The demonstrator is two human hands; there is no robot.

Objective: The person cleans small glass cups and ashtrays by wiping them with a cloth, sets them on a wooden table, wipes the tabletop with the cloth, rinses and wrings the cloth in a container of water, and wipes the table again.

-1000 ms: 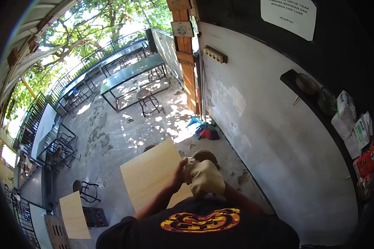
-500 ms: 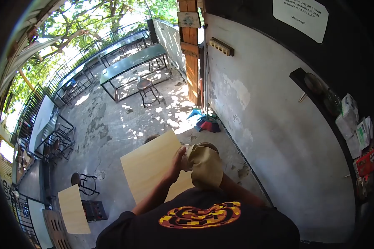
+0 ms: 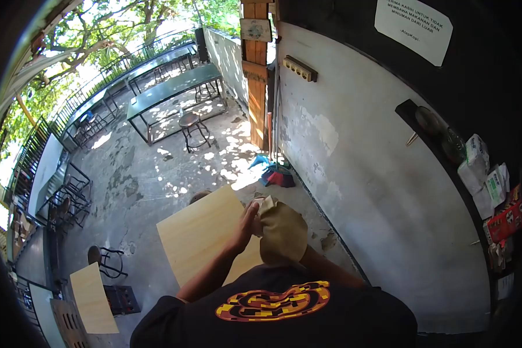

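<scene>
My left hand (image 3: pixel 248 225) is closed at the left edge of a tan, pliable sheet (image 3: pixel 284 232), which bulges and folds like cloth or sandpaper. A paler patch shows beside my fingers; I cannot make out what it is. My right forearm (image 3: pixel 327 267) runs up behind the sheet, which hides my right hand and its fingers. Below both hands is a large light plywood board (image 3: pixel 200 229), its lower part covered by my left arm and black shirt. The round top of a stool (image 3: pixel 200 196) peeks out past the board's far edge.
A smaller plywood board (image 3: pixel 94 298) stands at lower left beside a dark crate (image 3: pixel 123 299) and a stool (image 3: pixel 107 261). A grey wall (image 3: pixel 377 191) runs along the right, with a cluttered shelf (image 3: pixel 472 156). Brooms (image 3: pixel 277 176) lean by the post. Long tables (image 3: pixel 174 90) stand farther off.
The whole view has shifted slightly, so the room appears farther left. My left hand stays at the tan sheet's edge, and the sheet looks more spread out and rounded.
</scene>
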